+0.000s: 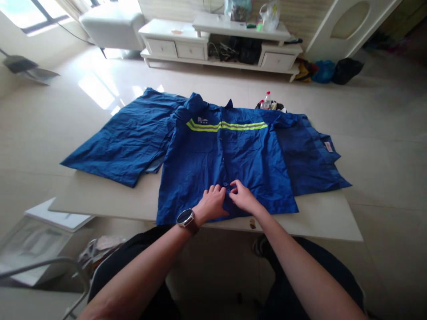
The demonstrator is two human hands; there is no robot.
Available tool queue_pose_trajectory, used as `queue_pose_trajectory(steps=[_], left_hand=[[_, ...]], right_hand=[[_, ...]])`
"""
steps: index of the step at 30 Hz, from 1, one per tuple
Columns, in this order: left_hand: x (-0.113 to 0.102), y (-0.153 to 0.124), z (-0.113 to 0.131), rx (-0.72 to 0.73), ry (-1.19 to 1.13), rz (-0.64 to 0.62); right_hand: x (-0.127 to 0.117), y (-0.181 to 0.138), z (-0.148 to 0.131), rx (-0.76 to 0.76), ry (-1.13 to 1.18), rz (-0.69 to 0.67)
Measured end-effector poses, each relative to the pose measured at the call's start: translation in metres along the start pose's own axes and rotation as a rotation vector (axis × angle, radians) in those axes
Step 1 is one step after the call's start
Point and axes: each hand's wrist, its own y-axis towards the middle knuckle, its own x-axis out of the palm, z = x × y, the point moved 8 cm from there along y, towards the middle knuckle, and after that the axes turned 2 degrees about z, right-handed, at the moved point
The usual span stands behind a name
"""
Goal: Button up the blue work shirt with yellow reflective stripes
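A blue work jacket [196,164] lies front up on the table, with a yellow-green reflective stripe [245,126] across its chest and a white print at one side. My left hand [211,203], with a watch [185,218] on the wrist, rests on the jacket's lower front, thumb spread away from the fingers. Close beside it, my right hand [243,198] is at the front opening, its bent fingers apart. A round button [226,184] shows between the two hands. The undersides of my fingertips are hidden.
Under the jacket is a pale table [110,195]. More blue garments lie left [130,133] and right [303,155]. Bottles with red caps [267,98] stand behind the table. Further back is a white TV cabinet [187,51]. A clear box [36,244] sits at lower left.
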Motion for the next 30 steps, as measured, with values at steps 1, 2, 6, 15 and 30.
queue_pose_trajectory(steps=[1, 2, 6, 15, 30], left_hand=[[0.002, -0.001, 0.001, 0.005, -0.001, -0.001], [0.003, -0.003, 0.002, 0.015, 0.002, 0.002], [0.005, -0.013, 0.011, 0.085, 0.014, 0.042], [-0.008, -0.011, -0.026, 0.045, -0.387, 0.068], [0.005, -0.014, -0.048, -0.166, -0.761, 0.019]], right_hand=[[0.004, -0.002, 0.001, 0.024, 0.028, -0.031], [0.007, -0.004, 0.003, 0.046, 0.055, -0.062], [0.014, -0.013, 0.002, 0.09, 0.184, -0.14], [-0.011, -0.02, -0.02, -0.131, -0.026, -0.059], [0.007, -0.039, -0.035, -0.434, -0.635, -0.25]])
